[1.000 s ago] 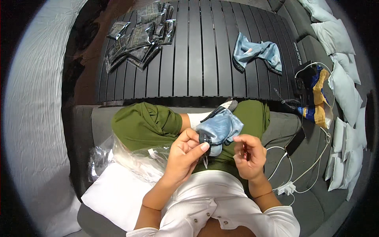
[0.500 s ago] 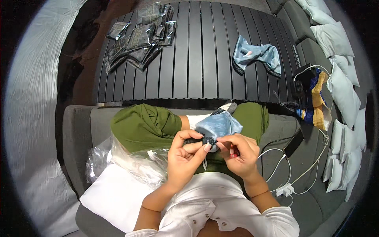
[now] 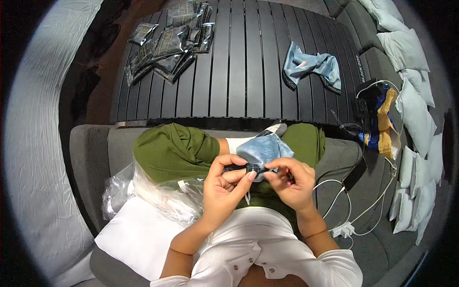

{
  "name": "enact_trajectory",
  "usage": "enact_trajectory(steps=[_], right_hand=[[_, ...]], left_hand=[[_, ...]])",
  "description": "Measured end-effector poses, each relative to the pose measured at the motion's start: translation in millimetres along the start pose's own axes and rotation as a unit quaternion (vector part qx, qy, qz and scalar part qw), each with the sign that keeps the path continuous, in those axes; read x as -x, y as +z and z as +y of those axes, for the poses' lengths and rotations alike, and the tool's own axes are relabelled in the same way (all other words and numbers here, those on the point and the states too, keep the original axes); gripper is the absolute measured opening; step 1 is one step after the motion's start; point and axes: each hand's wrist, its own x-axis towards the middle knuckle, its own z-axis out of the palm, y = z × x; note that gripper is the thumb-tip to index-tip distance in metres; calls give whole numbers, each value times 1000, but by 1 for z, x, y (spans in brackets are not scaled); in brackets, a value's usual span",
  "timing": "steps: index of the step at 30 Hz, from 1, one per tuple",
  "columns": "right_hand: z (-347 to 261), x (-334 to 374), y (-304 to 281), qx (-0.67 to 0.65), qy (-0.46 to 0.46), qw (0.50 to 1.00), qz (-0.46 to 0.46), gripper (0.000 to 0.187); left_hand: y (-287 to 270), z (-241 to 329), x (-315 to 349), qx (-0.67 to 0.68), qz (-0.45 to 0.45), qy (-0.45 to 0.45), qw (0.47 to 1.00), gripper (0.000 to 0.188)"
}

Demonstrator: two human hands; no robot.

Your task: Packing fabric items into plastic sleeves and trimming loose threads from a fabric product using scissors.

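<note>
In my lap lies a shiny light-blue piece of cloth [image 3: 262,147] with a gathered black band [image 3: 254,168] along its near edge. My left hand [image 3: 225,184] pinches this band between thumb and fingers. At the band's right end, my right hand [image 3: 293,184] is closed in a pinch on it too. Some of the band is hidden by my fingers. A similar blue cloth with black edging [image 3: 311,66] lies crumpled on the right side of the black slatted table [image 3: 244,76].
Several flat black packets in clear plastic [image 3: 169,45] are piled on the table's left side. Clear plastic bags [image 3: 162,198] and a white pillow [image 3: 143,234] lie left of me. Right of me are white cables, a white plug [image 3: 343,230] and a blue-and-yellow bag [image 3: 385,124].
Along the black band, my right hand has shifted slightly to the right, and more of the band shows between my hands. The cloth stays in my lap.
</note>
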Motion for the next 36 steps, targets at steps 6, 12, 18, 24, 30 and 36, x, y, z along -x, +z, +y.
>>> enact_trajectory(steps=[6,12,18,24,30,36], right_hand=[[14,1,7,54,-112,992,28,17],[10,6,6,-260,143,950,101,8],[13,7,0,-219,147,959,102,6],[11,0,8,-9,-44,996,80,10],[14,10,5,-83,38,990,107,8],[18,8,-5,-182,118,963,163,8]], left_hand=[[7,0,-4,-20,42,-3,999,28],[8,7,-5,-23,30,-17,999,29],[8,8,-9,-16,35,-9,999,29],[7,4,-6,-79,-2,15,997,25],[11,3,-5,-94,18,19,995,29],[7,4,-7,-19,16,29,999,27]])
